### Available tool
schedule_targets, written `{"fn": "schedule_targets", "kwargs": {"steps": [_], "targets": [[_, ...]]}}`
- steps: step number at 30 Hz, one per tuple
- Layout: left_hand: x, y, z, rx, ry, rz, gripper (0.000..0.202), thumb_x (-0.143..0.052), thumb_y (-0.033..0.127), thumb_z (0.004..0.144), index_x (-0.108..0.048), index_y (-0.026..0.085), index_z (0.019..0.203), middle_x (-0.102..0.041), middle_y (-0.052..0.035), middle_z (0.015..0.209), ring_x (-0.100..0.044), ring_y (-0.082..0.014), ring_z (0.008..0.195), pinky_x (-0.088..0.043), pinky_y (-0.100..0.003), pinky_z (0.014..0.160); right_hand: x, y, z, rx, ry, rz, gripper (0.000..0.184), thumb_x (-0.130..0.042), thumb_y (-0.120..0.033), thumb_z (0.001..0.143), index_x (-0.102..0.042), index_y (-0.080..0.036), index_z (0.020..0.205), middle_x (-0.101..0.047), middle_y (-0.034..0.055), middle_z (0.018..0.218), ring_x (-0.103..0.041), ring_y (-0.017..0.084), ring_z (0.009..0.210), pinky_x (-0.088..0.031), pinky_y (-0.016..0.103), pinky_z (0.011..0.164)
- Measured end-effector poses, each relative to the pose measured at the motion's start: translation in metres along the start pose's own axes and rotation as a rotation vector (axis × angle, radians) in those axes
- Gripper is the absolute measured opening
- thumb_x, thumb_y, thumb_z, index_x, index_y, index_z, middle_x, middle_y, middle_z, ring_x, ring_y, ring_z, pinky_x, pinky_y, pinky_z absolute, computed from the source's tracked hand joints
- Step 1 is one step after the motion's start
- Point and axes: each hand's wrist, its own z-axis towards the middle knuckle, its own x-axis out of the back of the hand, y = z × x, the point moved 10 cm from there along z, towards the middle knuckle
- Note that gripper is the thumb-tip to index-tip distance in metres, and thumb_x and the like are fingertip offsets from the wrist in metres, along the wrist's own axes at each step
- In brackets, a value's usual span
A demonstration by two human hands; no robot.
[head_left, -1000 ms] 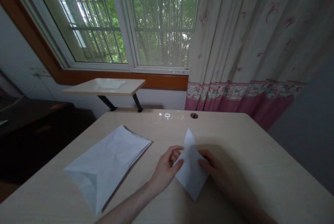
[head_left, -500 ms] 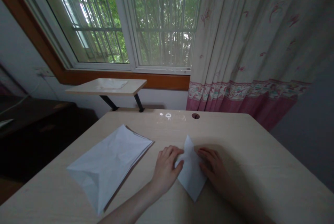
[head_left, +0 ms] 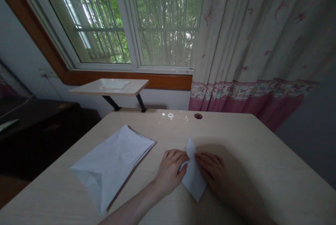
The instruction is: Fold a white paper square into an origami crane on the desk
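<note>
A small white folded paper lies on the tabletop in front of me, with one pointed end away from me and a wider point towards me. At its left edge my left hand is closed, thumb and fingertips pinching a raised side of it. My right hand bears on the opposite edge with its fingers together; its thumb is hidden. Left of my hands lies a stack of larger white paper sheets, creased and with a folded near corner.
The pale wooden desk has a round cable hole near its back edge. A raised shelf on black legs stands at back left, bearing a white sheet. Behind are a barred window and a curtain.
Both hands have drawn closer together over the folded paper, and its upper part looks narrower. My right fingers have come further in over its right edge. The view has shifted slightly.
</note>
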Motion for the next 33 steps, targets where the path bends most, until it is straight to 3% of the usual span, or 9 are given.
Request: {"fn": "schedule_targets", "kwargs": {"steps": [8,13,17,21,25,33], "targets": [[-0.012,-0.004,-0.001,-0.062,-0.047,-0.167,0.037,-0.046,0.007,0.088,-0.064,0.023,0.115,-0.065,-0.0057,0.109,-0.056,-0.0201,0.103,-0.048,-0.035,0.091,-0.007,0.003,0.000,-0.032,-0.084,0.017,0.038,-0.042,-0.024,0.095,-0.053,-0.035,0.130,-0.055,0.0005,0.134,-0.046,0.023,0.126,-0.035,0.050,0.102],[-0.009,-0.003,0.000,-0.119,-0.166,-0.205,0.028,-0.054,0.019,0.091,-0.063,0.022,0.117,-0.065,-0.0064,0.113,-0.056,-0.0205,0.108,-0.045,-0.035,0.097,-0.007,0.008,-0.002,-0.010,-0.177,0.045,0.040,-0.045,-0.037,0.096,-0.045,-0.037,0.136,-0.047,-0.0006,0.140,-0.033,0.026,0.134,-0.028,0.054,0.105],[-0.005,-0.003,0.001,-0.145,-0.221,-0.229,0.054,-0.076,0.042,0.074,-0.061,0.020,0.121,-0.062,-0.0095,0.117,-0.054,-0.0248,0.110,-0.044,-0.037,0.097,-0.006,0.006,-0.004,0.047,-0.228,0.090,0.061,-0.055,-0.053,0.088,-0.034,-0.035,0.142,-0.040,0.0023,0.146,-0.024,0.029,0.138,-0.022,0.056,0.108],[-0.006,0.001,-0.001,-0.184,-0.225,-0.224,0.072,-0.081,0.047,0.063,-0.057,0.017,0.124,-0.061,-0.0110,0.118,-0.053,-0.0267,0.110,-0.043,-0.039,0.098,-0.009,0.006,-0.005,0.076,-0.271,0.117,0.085,-0.063,-0.067,0.073,-0.031,-0.032,0.144,-0.036,0.0060,0.148,-0.022,0.033,0.138,-0.018,0.057,0.109],[-0.009,0.001,-0.002,-0.177,-0.246,-0.183,0.069,-0.079,0.049,0.065,-0.058,0.016,0.122,-0.061,-0.0119,0.118,-0.053,-0.0276,0.110,-0.043,-0.041,0.098,-0.014,0.009,-0.005,0.063,-0.308,0.120,0.092,-0.065,-0.070,0.069,-0.032,-0.029,0.143,-0.035,0.0081,0.149,-0.021,0.034,0.138,-0.017,0.056,0.109],[-0.008,0.000,0.000,-0.179,-0.258,-0.125,0.062,-0.075,0.050,0.071,-0.059,0.017,0.120,-0.062,-0.0107,0.120,-0.055,-0.0270,0.110,-0.042,-0.041,0.099,-0.009,0.006,-0.004,0.087,-0.279,0.141,0.083,-0.061,-0.067,0.075,-0.033,-0.030,0.143,-0.036,0.0071,0.148,-0.022,0.033,0.138,-0.021,0.058,0.108]]}}
